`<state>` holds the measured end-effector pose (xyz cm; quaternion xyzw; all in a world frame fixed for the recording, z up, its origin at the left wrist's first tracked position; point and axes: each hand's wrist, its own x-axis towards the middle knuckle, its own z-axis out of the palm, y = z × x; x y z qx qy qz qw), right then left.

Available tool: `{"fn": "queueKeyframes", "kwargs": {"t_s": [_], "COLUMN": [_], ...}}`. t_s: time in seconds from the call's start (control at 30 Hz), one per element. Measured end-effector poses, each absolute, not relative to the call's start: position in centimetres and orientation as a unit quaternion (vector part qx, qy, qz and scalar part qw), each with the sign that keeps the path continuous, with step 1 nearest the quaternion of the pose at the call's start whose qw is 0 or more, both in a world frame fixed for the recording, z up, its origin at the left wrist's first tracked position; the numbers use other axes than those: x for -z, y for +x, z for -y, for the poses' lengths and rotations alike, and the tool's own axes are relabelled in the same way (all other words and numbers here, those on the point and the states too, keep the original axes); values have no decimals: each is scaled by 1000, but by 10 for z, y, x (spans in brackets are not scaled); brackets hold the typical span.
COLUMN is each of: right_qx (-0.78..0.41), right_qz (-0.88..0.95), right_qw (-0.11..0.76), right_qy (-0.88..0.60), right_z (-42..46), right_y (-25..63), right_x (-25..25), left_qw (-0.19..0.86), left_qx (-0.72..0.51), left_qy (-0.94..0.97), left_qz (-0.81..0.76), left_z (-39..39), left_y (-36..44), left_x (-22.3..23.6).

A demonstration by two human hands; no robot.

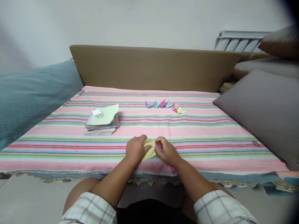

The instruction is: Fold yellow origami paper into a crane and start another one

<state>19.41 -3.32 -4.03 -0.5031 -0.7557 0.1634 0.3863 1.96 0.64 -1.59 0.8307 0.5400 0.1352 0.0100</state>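
Observation:
A piece of folded yellow paper (149, 152) lies near the front edge of the striped cloth, between my two hands. My left hand (136, 149) grips its left side, with the thumb across the top. At the paper's right edge, my right hand (169, 151) is closed in a pinch, fingers curled. Part of the paper is hidden under the left hand's fingers. Farther back sits a row of several small folded paper cranes (163, 103) in purple, blue, pink and yellow.
A stack of coloured paper sheets (102, 126) stands at the left, with a small white block (97, 112) on top. Grey cushions (261, 109) lie on the right, a blue cushion (35, 96) on the left. A brown backrest (151, 67) rises behind the striped cloth (198, 140).

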Motion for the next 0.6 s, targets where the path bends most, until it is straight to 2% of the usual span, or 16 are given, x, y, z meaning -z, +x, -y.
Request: {"fn": "queueKeyframes", "kwargs": {"t_s": [0.13,0.43,0.5,0.6], "right_qx": [-117,-82,-71,-58], "right_qz": [796,851,853,853], "right_qw": [390,287,280,270], "right_qy": [-448,-433,-435,-442], "right_z": [33,27,26,25], "right_y": [196,197,197,196], "right_x": [38,40,42,42], "left_qw": [13,63,83,46], "left_qx": [-137,-160,-194,-321], "left_qy": [837,846,848,836], "left_qz": [-530,-505,-487,-441], "left_z": [-8,-10,-9,2], "left_y": [19,15,10,2], "left_x": [17,18,13,3]}}
